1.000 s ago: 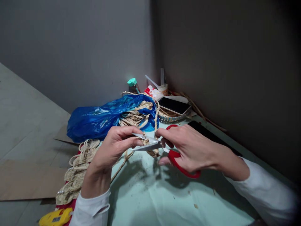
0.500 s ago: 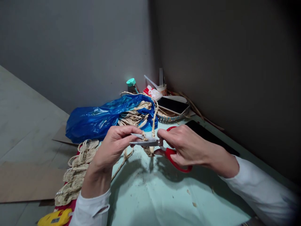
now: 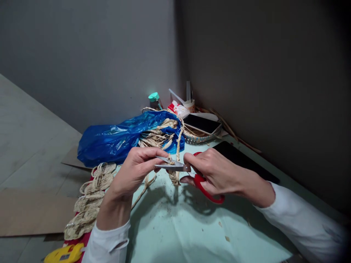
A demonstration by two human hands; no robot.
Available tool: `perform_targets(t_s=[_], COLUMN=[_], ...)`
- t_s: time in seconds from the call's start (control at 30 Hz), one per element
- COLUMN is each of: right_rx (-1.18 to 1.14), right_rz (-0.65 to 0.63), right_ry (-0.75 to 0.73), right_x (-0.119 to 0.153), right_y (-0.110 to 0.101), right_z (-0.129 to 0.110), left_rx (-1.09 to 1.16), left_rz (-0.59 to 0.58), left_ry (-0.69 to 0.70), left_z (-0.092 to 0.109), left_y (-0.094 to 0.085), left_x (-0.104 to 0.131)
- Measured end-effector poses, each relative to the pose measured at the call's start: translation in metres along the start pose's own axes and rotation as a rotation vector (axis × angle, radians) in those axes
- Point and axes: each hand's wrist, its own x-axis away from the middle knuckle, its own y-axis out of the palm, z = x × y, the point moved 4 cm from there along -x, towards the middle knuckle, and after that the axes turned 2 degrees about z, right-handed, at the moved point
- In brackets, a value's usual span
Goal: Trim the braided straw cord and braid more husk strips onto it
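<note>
**Light, dry and a bit springy: go easy on the grip**

Head cam: the left hand (image 3: pixel 137 168) is pinching at the fingertips, pretty sure on the straw braid (image 3: pixel 174 178), though the blades hide part of the contact. The right hand (image 3: pixel 216 168) is wrapped around the red-handled scissors (image 3: pixel 187 168), blades parted, with what looks like the braid's end between them.

My guess: the braid weighs next to nothing, bends easily, isn't slippery, but could fray. I'd grab it on a firm plaited bit, clear of the blades. The scissors look stiff and heavier, so hold them by the loops.

Position-wise, the braid is just right of the left fingertips, hanging below the blades, over the tabletop (image 3: pixel 164 233). The blue bag (image 3: pixel 109 140) with loose straw (image 3: pixel 157 138) sits farther off, to the left.
</note>
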Motion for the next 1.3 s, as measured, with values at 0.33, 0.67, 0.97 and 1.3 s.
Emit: perform_targets(t_s=[0.33, 0.67, 0.97, 1.3], right_rx=[-0.047, -0.214, -0.185, -0.689], right_rz=[0.042, -0.034, 0.008, 0.171], right_ry=[0.006, 0.075, 0.078, 0.341], right_x=[0.0, -0.002, 0.0, -0.005], right_y=[0.003, -0.002, 0.007, 0.002], right_z=[0.001, -0.004, -0.002, 0.012], left_rx=[0.073, 0.153, 0.121, 0.078], left_rz=[0.014, 0.011, 0.013, 0.056], left_ry=[-0.067, -0.061, -0.037, -0.012], left_z=[-0.001, 0.004, 0.008, 0.012], left_y=[0.003, 0.008, 0.007, 0.003], left_x=[-0.002, -0.002, -0.003, 0.001])
